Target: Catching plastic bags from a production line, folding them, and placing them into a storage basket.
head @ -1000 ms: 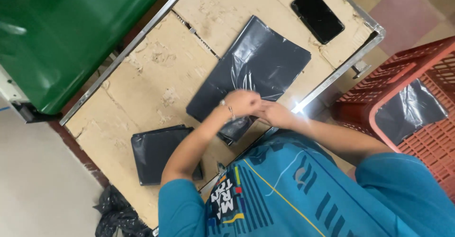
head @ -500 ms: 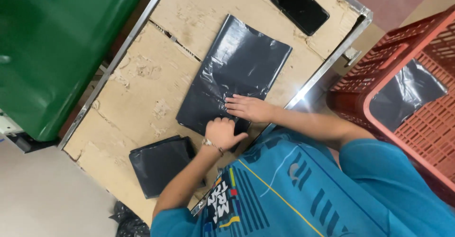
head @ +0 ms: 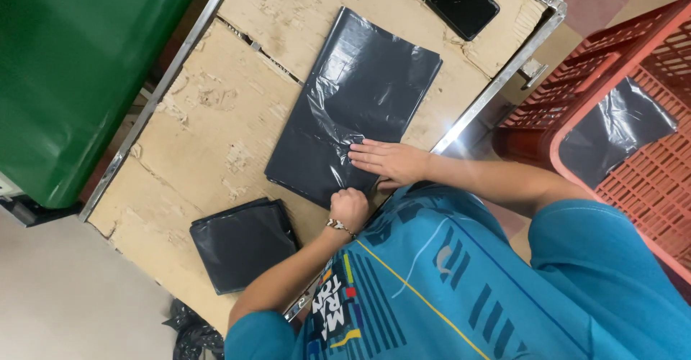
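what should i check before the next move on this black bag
1. Right hand pressing the black bag: ok. It lies palm down with fingers straight on the bag's near part.
2. Left hand gripping the bag: cannot tell. It is a closed fist at the bag's near edge, with its fingertips hidden.
3. Bag spread out on the cardboard tabletop: ok. It lies flat, with wrinkles near the right hand.
4. Phone clear of the bag: ok. It lies at the far corner, apart from the bag.
5. Folded black bags out of the way: ok. They lie beside the left forearm and do not touch the spread bag.
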